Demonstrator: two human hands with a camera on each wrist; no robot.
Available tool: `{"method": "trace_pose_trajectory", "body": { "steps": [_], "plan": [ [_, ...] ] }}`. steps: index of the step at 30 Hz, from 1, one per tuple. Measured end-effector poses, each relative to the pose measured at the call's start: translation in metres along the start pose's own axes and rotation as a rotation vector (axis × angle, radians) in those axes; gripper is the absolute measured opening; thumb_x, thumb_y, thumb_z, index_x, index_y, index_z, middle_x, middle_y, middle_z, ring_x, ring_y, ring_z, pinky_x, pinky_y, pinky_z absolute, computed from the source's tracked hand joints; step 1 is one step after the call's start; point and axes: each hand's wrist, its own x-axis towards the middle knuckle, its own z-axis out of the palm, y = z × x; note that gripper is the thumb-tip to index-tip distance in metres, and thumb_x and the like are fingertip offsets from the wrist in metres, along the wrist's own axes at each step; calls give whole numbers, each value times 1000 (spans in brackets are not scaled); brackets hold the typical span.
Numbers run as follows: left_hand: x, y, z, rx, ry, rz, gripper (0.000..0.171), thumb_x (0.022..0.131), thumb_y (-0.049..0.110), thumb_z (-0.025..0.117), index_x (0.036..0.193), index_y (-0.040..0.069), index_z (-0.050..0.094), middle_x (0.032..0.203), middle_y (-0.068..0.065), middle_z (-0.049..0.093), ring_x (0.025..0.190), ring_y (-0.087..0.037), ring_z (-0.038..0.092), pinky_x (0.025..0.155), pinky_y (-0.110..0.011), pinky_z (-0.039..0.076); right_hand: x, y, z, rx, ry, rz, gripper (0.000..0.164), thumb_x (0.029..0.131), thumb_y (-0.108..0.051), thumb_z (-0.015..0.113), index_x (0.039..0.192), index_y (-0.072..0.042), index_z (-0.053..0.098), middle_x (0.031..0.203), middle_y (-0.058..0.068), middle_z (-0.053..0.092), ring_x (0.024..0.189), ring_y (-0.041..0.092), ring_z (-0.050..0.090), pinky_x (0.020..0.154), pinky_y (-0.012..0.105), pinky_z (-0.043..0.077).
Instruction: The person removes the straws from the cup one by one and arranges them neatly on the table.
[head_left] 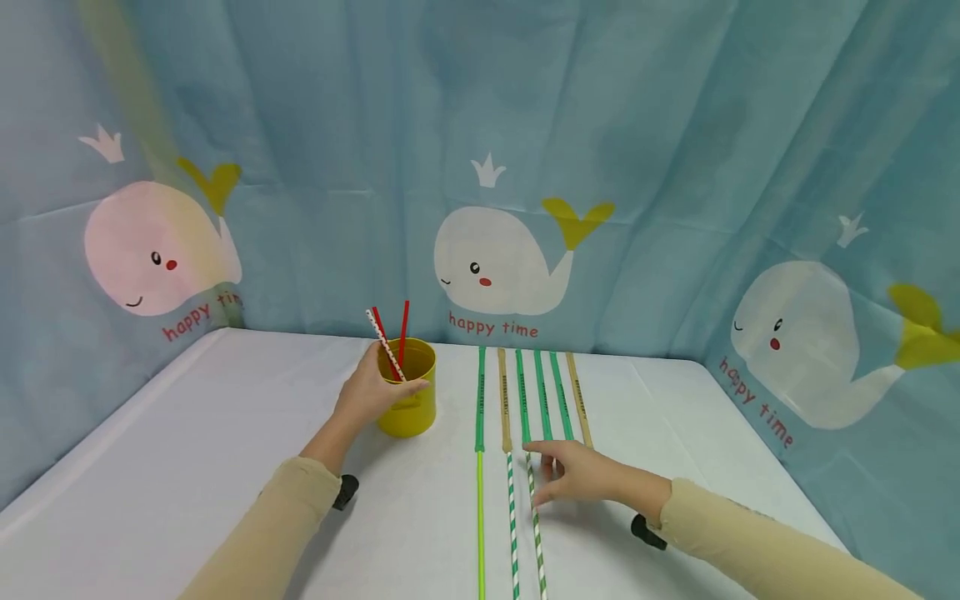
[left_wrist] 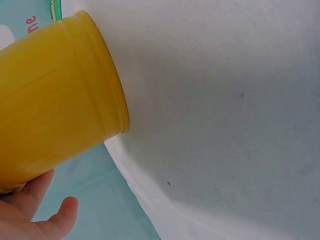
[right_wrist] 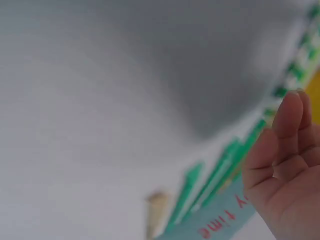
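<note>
My left hand grips the near-left side of a small yellow bucket, its thumb across the near rim. Two red straws and a white straw with red spots lean inside the bucket. My right hand hovers around a dark-green-and-white striped straw, fingers bent loosely and holding nothing. Left of that straw lie a teal-and-white striped straw and a lime green straw. In the right wrist view, the thumb and fingers of the right hand are apart.
Several long, narrow printed strips lie side by side at the back of the white table, green ones and tan ones. A blue curtain with whale prints hangs behind the table and along both sides.
</note>
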Motion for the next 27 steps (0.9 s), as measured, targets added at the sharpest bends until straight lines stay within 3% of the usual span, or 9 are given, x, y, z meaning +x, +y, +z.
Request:
{"method": "trace_pose_trajectory", "body": {
  "steps": [10,17,20,23,27],
  "plan": [
    [-1,-1,2,-15,26,3,95,77,50,79,146,9,27,139,-16,46,126,-38,44,104,-59,35,67,-44,-32,100,240,-66,47,90,-21,72,129,1,59,87,1,58,68,17,49,59,27,44],
    [-2,0,4,-46,28,-6,96,78,47,79,146,7,24,141,-18,42,127,-40,42,104,-61,35,122,-75,-32,111,433,-44,37,90,-25,71,120,-4,65,94,4,60,81,21,55,66,26,49],
    [-4,0,4,-43,31,-12,100,79,47,78,149,7,18,144,-19,39,128,-42,41,103,-61,35,144,-84,-28,99,447,-21,43,91,-29,71,124,-3,63,111,9,61,99,26,58,82,33,52],
    [-5,1,5,-27,34,-26,106,80,48,77,152,7,11,149,-20,33,130,-43,39,104,-62,34,164,-90,-24,114,419,34,53,91,-34,70,131,-1,56,130,14,57,120,32,52,97,42,48],
    [-7,3,6,-6,39,-38,111,80,50,76,153,5,5,153,-21,28,133,-44,36,105,-62,32,187,-98,-20,132,367,109,67,89,-40,70,138,0,48,139,17,51,127,32,48,101,44,45]
  ]
}}
